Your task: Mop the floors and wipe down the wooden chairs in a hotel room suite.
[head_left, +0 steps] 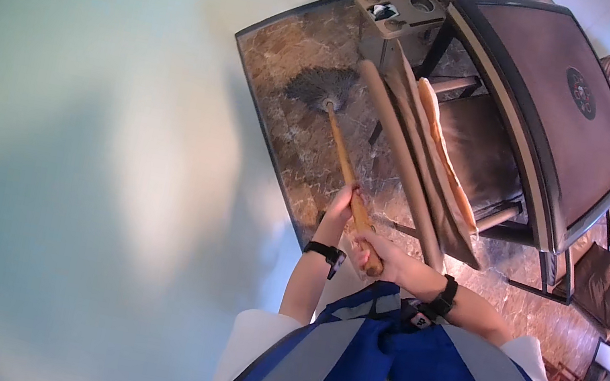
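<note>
Both of my hands grip the wooden handle of a mop (339, 145), which slants away from me to the far left. Farther along the shaft, my left hand (341, 202) is wrapped round it. Closer to my body, my right hand (380, 254) closes round the handle near its rounded end. The grey mop head (320, 88) lies spread on the brown patterned floor, between the wall edge and a chair. Each of my wrists carries a black strap.
A pale wall (83, 151) fills the left side. To the right stand a brown padded chair (419, 153) and a brown-topped table (552, 87). A beige caddy with a cup recess (399, 10) is at the far end. Brown cushions (601, 279) lie farther right.
</note>
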`<state>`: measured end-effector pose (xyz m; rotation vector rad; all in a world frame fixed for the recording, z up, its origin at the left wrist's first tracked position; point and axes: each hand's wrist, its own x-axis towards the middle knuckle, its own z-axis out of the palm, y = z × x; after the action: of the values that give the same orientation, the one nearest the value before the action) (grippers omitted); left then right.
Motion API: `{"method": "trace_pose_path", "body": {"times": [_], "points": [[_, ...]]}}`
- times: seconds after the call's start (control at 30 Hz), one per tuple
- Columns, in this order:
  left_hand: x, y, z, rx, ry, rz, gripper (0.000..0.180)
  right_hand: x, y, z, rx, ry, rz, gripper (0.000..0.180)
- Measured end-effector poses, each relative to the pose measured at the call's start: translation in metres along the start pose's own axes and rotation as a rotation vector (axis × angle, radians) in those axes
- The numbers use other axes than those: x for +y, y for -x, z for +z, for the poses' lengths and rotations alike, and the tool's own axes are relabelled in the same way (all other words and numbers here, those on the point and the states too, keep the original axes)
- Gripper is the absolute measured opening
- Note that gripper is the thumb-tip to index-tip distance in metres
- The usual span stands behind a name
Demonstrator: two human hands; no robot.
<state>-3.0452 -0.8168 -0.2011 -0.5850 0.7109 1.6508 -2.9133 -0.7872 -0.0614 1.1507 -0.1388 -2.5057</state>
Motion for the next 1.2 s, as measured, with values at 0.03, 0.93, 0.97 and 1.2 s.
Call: {"method": "trace_pose_path", "body": {"times": [0.03, 0.93, 0.97, 1.2], "points": [[-0.026, 0.004, -0.003, -0.109, 0.112, -0.06, 0.011, 0.005, 0.016, -0.021, 0.13, 0.104, 0.05, 0.011], [-0.323, 0.064, -0.07, 0.161, 0.254, -0.195, 0.047, 0.017, 0.116, -0.255, 0.134, 1.037, 0.189, 0.057], [-0.32, 0.064, -0.077, 0.13, 0.264, -0.133, 0.047, 0.032, 0.11, -0.251, 0.139, 0.925, 0.236, 0.059], [-0.297, 0.026, -0.122, 0.279, 0.064, -0.016, 0.046, 0.089, 0.117, -0.242, 0.289, 0.918, -0.104, 0.07]]}}
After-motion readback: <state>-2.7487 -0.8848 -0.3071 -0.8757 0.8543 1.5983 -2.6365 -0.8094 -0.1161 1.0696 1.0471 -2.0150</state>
